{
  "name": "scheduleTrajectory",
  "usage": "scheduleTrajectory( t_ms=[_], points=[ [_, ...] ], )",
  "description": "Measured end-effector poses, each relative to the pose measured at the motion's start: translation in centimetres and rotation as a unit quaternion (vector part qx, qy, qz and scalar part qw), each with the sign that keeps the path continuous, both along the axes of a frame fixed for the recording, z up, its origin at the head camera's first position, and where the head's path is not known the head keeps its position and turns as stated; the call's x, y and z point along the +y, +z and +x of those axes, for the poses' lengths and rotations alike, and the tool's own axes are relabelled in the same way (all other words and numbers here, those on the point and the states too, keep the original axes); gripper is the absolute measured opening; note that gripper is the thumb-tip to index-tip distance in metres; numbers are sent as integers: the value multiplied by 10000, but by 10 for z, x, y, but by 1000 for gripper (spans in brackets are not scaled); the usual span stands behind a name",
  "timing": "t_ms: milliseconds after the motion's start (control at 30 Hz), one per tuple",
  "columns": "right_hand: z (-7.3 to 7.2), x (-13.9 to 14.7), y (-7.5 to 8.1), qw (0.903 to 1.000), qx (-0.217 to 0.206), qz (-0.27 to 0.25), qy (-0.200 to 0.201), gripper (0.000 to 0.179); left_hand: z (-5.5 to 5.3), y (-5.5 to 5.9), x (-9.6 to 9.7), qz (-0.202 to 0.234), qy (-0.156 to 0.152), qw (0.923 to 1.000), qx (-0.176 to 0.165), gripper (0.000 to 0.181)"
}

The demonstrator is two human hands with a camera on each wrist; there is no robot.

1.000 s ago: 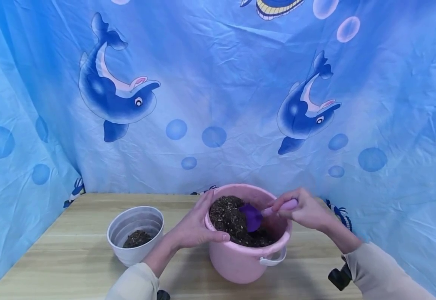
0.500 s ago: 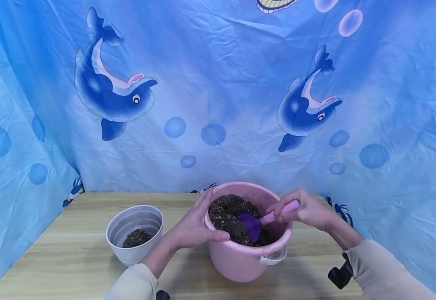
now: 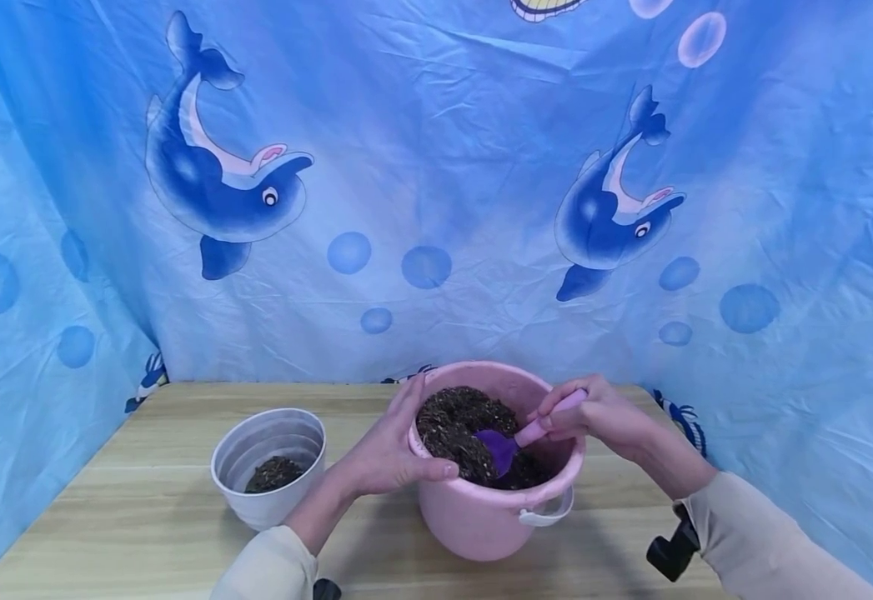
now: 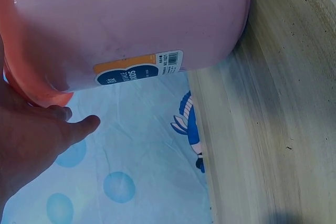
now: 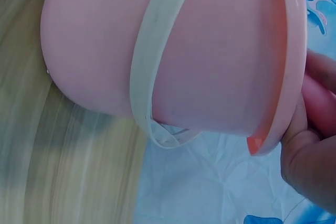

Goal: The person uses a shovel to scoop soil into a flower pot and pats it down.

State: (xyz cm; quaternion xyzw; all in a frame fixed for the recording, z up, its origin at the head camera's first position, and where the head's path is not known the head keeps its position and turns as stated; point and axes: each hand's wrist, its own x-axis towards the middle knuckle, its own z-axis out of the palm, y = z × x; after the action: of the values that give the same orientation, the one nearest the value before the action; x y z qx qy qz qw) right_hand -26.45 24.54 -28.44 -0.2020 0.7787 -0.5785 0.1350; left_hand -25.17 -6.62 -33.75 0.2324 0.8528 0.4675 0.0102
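A pink bucket [image 3: 474, 525] holds dark potting soil [image 3: 462, 417]. My left hand [image 3: 387, 454] braces the bucket's left side, its fingers spread and its thumb lying along the front rim. In the left wrist view the spread fingers [image 4: 79, 129] show beside the bucket wall. Over the right rim, my right hand [image 3: 601, 417] grips the pink handle of a small trowel [image 3: 498, 450]. The trowel's purple blade tilts down and is partly sunk in the soil. The right wrist view shows the thumb [image 5: 299, 150] by the rim; the blade is hidden there.
A white ribbed pot [image 3: 267, 504] with a little soil at its bottom stands left of the bucket on the wooden table [image 3: 136, 508]. The bucket's white handle [image 3: 546, 512] hangs down at its front right. A blue dolphin-print curtain [image 3: 436, 167] encloses the back and sides.
The trowel's blade has shifted slightly left and lower into the soil, its handle tilting up. The right hand has drawn a little left. The left hand keeps its place on the bucket.
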Motion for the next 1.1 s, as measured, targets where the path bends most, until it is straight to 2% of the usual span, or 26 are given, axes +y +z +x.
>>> scheduleTrajectory(
  t_ms=[167, 333, 433, 567, 667, 867, 1000, 1100],
  points=[
    [1, -2, 0, 9994, -155, -273, -157, 12, -1, 1, 0, 20, -21, 10000, -15, 133],
    [2, -6, -2, 9990, 221, 48, -395, 17, -2, 2, 0, -41, -70, 10000, -11, 132],
    [0, -10, -2, 9983, 433, 244, -306, 22, -2, 1, -2, -59, -9, 10000, 8, 132],
    [-2, -11, -3, 9992, 377, 18, 138, 22, -1, -1, -3, -34, 34, 10000, 18, 132],
    [-1, -7, -4, 9990, 373, -71, 240, 20, -1, -1, -2, -21, -22, 10000, 1, 133],
    [-1, -4, -4, 9991, 425, 14, -11, 20, 0, -1, 0, -11, -14, 10000, -65, 132],
    [-1, -6, -3, 9992, 332, -34, -213, 19, -1, 1, 0, -23, -35, 10000, -69, 132],
    [-1, -6, -3, 9991, 137, -262, -296, 15, -1, 1, 0, -2, -45, 10000, -80, 132]
  ],
)
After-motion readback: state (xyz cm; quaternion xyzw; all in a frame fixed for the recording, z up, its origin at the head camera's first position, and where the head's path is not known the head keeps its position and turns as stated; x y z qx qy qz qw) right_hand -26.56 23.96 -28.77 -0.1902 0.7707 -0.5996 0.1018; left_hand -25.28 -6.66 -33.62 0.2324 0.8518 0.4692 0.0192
